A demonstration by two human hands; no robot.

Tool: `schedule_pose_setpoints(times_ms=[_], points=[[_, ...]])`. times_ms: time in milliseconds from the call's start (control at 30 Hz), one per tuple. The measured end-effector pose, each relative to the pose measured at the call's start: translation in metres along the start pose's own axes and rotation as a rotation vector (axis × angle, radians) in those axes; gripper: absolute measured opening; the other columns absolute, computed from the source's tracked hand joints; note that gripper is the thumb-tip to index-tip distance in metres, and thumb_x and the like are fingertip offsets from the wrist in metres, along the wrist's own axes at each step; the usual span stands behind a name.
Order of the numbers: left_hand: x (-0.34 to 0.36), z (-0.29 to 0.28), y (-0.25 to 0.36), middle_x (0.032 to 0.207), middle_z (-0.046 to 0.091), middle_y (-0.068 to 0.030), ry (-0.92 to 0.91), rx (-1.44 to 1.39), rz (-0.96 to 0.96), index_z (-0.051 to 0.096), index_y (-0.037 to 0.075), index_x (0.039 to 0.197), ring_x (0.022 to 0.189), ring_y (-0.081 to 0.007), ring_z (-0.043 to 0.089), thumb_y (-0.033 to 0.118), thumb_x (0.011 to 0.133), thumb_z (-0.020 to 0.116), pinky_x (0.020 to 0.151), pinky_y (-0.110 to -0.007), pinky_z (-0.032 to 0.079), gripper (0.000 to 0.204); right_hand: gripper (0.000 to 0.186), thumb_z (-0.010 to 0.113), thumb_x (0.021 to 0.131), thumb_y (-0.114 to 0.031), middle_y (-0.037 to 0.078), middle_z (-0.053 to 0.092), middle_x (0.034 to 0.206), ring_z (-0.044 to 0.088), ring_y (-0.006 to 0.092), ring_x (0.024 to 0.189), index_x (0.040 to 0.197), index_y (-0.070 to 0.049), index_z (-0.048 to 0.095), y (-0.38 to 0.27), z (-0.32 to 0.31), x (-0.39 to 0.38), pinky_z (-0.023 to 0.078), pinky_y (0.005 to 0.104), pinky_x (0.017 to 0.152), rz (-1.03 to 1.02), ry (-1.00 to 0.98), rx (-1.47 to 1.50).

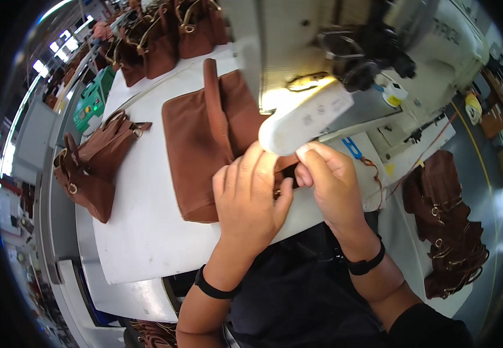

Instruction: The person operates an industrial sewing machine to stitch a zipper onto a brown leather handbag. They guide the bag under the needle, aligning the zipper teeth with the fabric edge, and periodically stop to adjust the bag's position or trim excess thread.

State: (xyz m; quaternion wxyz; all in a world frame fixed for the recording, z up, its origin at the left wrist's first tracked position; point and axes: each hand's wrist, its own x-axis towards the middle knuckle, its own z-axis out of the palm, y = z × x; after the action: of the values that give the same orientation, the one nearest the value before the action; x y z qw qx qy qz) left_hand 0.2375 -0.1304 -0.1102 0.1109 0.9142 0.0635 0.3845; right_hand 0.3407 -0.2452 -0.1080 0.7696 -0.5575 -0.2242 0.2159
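Looking on, I see the left hand [248, 200], fingers outstretched and thumb apart, laid over the large brown leather bag [192, 153] that spreads out to its left; whether it grips, I can't tell. The right hand [334, 181] pinches thumb to forefinger, seemingly on the bag's edge, just below a white, round-ended machine part [306, 119]. I'd keep the leather smooth there, fingertips well clear. That white part and the fingers hide the bag's far corner.

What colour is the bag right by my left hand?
The bag is reddish brown; it shows best in the head view.
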Motion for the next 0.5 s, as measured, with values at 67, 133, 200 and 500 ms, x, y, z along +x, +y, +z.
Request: schedule_pose_setpoints(times_ms=[67, 133, 200, 500], points=[[0.002, 0.001, -0.003, 0.136, 0.065, -0.0147, 0.026, 0.079, 0.027, 0.059, 0.005, 0.131, 0.114, -0.0296, 0.065, 0.008, 0.077, 0.080, 0.099, -0.041, 0.043, 0.057, 0.029, 0.058, 0.105, -0.016, -0.004, 0.054, 0.068, 0.046, 0.0035, 0.064, 0.080, -0.003, 0.061, -0.011, -0.003, -0.001, 0.036, 0.0234, 0.058, 0.096, -0.012, 0.051], [0.004, 0.002, -0.003, 0.132, 0.067, -0.0141, 0.007, 0.094, -0.023, 0.060, 0.004, 0.127, 0.116, -0.0293, 0.065, 0.006, 0.078, 0.078, 0.097, -0.040, 0.045, 0.052, 0.026, 0.060, 0.104, -0.017, -0.004, 0.057, 0.069, 0.047, 0.0030, 0.064, 0.083, -0.002, 0.064, -0.010, -0.009, 0.003, 0.036, 0.0226, 0.056, 0.089, -0.085, 0.046], [0.007, 0.003, 0.000, 0.130, 0.068, -0.0149, -0.017, 0.060, -0.052, 0.061, 0.004, 0.125, 0.116, -0.0311, 0.065, 0.006, 0.079, 0.077, 0.095, -0.041, 0.047, 0.049, 0.024, 0.062, 0.103, -0.018, -0.003, 0.059, 0.070, 0.048, 0.0026, 0.063, 0.086, -0.002, 0.067, -0.018, -0.010, 0.004, 0.036, 0.0222, 0.055, 0.153, -0.117, 0.077], [0.010, 0.002, -0.006, 0.112, 0.077, -0.0074, 0.169, 0.022, 0.177, 0.075, 0.007, 0.108, 0.089, -0.0223, 0.070, -0.005, 0.079, 0.077, 0.076, -0.034, 0.054, 0.032, 0.021, 0.066, 0.104, -0.020, 0.000, 0.065, 0.074, 0.054, 0.0036, 0.061, 0.098, -0.001, 0.072, -0.003, -0.016, 0.004, 0.045, 0.0204, 0.053, 0.216, -0.238, 0.205]])
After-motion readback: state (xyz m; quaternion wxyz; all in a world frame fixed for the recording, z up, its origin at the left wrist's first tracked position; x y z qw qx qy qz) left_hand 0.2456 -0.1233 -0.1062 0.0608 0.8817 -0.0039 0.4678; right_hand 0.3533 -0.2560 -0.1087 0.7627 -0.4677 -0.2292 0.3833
